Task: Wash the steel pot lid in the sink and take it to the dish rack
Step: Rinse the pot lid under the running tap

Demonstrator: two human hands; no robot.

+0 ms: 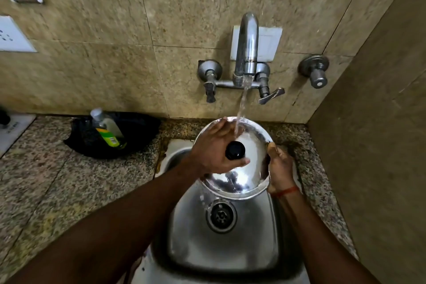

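The steel pot lid [250, 168] with a black knob [235, 150] is held over the steel sink [221, 244], tilted with its top side up. Water runs from the wall tap [247, 46] onto the lid's far part. My left hand [215, 148] lies flat on the lid's top, fingers spread beside the knob and under the stream. My right hand [280, 168] grips the lid's right rim. No dish rack is in view.
A dish soap bottle [107, 129] lies in a black bowl [113, 135] on the granite counter [57, 180] to the left. A second valve [314, 70] sticks out of the tiled wall at right. The side wall stands close on the right. The sink drain [221, 215] is uncovered.
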